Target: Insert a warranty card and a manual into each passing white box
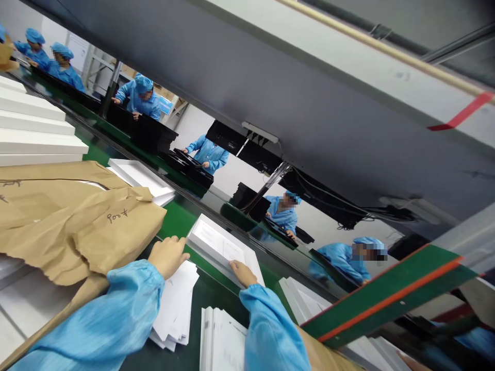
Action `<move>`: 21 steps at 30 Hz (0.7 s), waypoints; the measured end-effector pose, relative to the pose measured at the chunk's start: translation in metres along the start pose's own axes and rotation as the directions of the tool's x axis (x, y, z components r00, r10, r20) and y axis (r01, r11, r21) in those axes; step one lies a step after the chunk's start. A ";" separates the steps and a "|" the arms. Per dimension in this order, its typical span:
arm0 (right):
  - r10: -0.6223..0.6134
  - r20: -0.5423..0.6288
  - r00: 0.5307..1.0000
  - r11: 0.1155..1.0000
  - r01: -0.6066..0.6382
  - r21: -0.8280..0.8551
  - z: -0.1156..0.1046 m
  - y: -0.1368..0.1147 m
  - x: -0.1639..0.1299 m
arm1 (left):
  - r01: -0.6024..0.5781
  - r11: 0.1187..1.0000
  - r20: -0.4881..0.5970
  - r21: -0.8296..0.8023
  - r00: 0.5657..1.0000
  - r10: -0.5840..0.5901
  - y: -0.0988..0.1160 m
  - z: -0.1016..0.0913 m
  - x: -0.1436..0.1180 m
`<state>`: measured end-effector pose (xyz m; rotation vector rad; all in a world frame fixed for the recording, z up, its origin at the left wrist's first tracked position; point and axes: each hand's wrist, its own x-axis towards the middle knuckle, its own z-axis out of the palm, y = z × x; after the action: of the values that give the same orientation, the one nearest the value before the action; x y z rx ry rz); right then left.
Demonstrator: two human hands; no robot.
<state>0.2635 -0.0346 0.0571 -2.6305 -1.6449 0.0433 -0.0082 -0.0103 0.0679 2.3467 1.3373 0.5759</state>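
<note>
White box (216, 245) lies between left hand (168, 255) and right hand (243, 273) — both touching.

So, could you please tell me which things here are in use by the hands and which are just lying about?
In use: white box, right hand on it; left hand on the loose leaflets.

Lying about: brown paper wrapping, stacked white boxes, booklet stack.

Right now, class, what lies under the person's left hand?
The left hand rests on a loose pile of white sheets lying on the dark bench. Brown wrapping paper lies just beside it. The sleeve covers the pile's near edge, so anything beneath there cannot be seen.
</note>
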 end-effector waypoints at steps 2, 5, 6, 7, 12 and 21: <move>-0.033 -0.035 0.999 0.999 0.034 0.008 -0.004 -0.004 -0.012 | 0.066 0.992 0.049 0.107 0.996 -0.072 0.010 0.008 -0.010; -0.150 -0.099 0.984 0.988 0.153 0.023 -0.012 -0.013 -0.041 | 0.066 0.981 0.112 0.181 0.990 -0.088 0.029 0.029 -0.023; -0.190 -0.113 0.975 0.981 0.194 0.026 -0.015 -0.017 -0.053 | 0.046 0.980 0.118 0.192 0.991 -0.070 0.036 0.037 -0.026; -0.233 -0.126 0.964 0.971 0.239 0.030 -0.019 -0.021 -0.066 | 0.028 0.980 0.119 0.199 0.992 -0.052 0.041 0.043 -0.030; -0.451 -0.191 0.872 0.868 0.478 0.136 -0.022 -0.034 -0.134 | -0.054 0.989 0.128 0.141 0.991 0.036 0.051 0.049 -0.039; -0.399 -0.066 0.915 0.882 0.402 0.246 0.011 -0.016 -0.200 | -0.037 0.996 0.108 0.082 0.994 0.028 0.007 -0.005 -0.006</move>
<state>0.1608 -0.2074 0.0476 -2.0589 -1.9922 0.2080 -0.0083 -0.0189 0.0747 2.4332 1.3009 0.4046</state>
